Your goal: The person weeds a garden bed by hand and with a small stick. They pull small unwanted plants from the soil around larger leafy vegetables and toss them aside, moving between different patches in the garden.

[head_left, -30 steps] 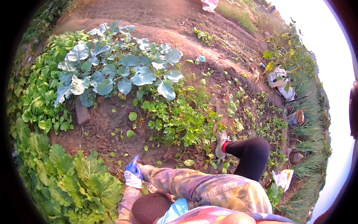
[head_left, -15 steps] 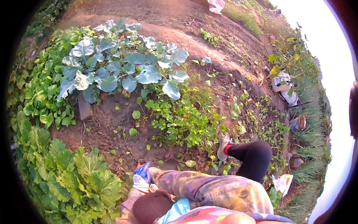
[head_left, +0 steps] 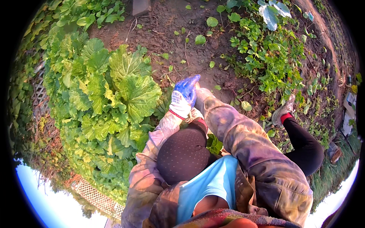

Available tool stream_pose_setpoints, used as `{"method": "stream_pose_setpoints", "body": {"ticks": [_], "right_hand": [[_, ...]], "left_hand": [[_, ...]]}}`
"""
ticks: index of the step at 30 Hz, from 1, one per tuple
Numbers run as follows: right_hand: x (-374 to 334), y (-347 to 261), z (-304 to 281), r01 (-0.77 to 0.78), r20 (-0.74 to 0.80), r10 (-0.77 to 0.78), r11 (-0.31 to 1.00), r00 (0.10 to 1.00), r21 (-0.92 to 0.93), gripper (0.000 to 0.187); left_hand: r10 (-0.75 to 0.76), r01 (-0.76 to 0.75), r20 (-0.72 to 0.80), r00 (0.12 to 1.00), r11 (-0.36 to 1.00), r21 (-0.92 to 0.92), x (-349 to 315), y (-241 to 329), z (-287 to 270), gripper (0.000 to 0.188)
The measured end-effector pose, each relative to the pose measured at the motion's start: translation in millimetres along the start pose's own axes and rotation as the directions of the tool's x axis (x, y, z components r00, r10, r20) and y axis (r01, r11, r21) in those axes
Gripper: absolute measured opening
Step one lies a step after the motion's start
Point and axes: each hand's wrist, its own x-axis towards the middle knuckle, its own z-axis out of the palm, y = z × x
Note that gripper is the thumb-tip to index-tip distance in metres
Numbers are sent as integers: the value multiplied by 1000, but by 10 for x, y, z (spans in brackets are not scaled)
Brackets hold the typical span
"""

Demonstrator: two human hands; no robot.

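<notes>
My left hand [head_left: 185, 93] wears a white work glove with a blue-coated front. Its fingers are pressed together just above the dark soil, and what they hold, if anything, is hidden. My right forearm [head_left: 235, 125], in a tie-dye-patterned sleeve, reaches across to meet it. The right hand is mostly hidden where its pale end [head_left: 202, 93] touches the blue glove, so its fingers cannot be made out. Beneath the hands is my bent knee in dark dotted leggings [head_left: 182, 152]. Large leafy greens [head_left: 133, 85] grow close to the left hand.
A block [head_left: 141, 7] lies on the soil [head_left: 171, 41] at the top. Low green herbs [head_left: 266, 49] grow to the right, beside my other foot in a light shoe [head_left: 283, 110]. White lattice fencing [head_left: 99, 195] runs along the lower left.
My view has swung down and to the left, so the hands and arms sit higher and more central. The two hands stay together in about the same pose.
</notes>
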Motion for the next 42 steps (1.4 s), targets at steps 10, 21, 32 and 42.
{"method": "stream_pose_setpoints", "body": {"ticks": [10, 21, 32, 42], "right_hand": [[958, 343, 449, -25, 27, -4, 265, 1000, 964, 24], [817, 893, 1043, -373, 239, 298, 567, 924, 735, 24], [606, 902, 260, -252, 228, 138, 195, 964, 948, 18], [256, -177, 538, -348, 348, 226, -41, 910, 937, 12]], "left_hand": [[-160, 159, -23, 987, 987, -35, 542, 28, 42, 35], [-16, 31, 183, 983, 996, -80, -252, 74, 176, 33], [20, -12, 101, 995, 997, -80, 304, 156, 350, 38], [-655, 264, -196, 730, 534, -803, -253, 161, -465, 32]]}}
